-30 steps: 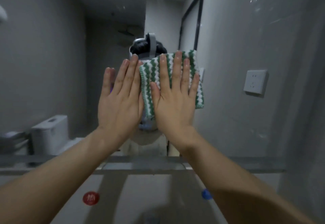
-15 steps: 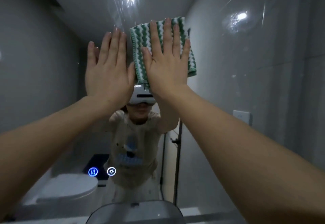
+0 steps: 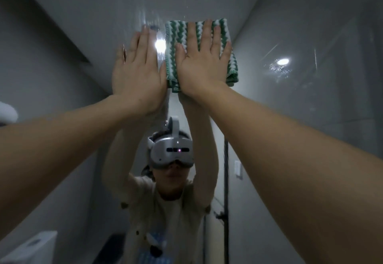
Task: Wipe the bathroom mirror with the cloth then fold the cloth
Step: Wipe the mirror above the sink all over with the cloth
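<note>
The right hand [image 3: 202, 65] covered the middle of the green-and-white cloth [image 3: 228, 56]. Both forearms ran off the lower edges. The reflected toilet tank [image 3: 31, 247] was cut at the bottom left corner, and blurred.

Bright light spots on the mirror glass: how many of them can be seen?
2. One light spot shines between the left hand and the cloth under the right hand. The other light spot is further right on the mirror. The hands may hide more.
</note>
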`<state>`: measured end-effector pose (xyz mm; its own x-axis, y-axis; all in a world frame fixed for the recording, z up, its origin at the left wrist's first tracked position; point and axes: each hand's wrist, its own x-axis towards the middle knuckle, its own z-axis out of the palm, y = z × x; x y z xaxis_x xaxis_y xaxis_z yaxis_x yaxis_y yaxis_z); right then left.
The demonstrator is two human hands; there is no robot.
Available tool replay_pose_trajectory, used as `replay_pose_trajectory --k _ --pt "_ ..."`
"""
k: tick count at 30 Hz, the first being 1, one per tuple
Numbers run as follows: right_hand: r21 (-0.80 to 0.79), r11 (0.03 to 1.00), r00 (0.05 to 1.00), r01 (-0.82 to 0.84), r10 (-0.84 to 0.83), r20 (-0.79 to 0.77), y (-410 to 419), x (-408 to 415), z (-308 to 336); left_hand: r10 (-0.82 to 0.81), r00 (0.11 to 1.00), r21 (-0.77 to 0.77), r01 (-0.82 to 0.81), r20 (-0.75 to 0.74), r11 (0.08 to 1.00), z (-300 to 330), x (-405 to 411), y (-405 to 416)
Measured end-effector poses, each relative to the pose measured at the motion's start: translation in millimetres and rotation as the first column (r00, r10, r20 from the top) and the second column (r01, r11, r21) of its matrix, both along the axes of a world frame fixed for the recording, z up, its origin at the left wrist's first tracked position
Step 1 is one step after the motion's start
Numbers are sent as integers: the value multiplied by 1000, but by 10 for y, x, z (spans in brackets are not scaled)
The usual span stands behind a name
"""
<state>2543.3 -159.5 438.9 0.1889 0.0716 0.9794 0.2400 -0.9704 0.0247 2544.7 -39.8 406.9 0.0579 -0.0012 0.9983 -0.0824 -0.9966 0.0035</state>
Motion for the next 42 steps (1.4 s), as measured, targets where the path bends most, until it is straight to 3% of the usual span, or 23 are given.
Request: replay_pose_trajectory --k 11,27,36,42 --pt "20 999 999 -33 32 35 79 4 653 -39 996 19 38 76 999 332 16 -3" --pt "-43 999 999 -17 19 36 110 -39 1175 44 998 39 -42 -46 998 914 -165 122" --pt "-126 991 999 -44 44 -7 -75 -74 1132 4 997 -71 -9 -71 997 861 -166 -71" --pt "-121 991 998 -56 52 -33 -529 -38 993 -34 997 -25 33 -73 999 734 -126 -670"
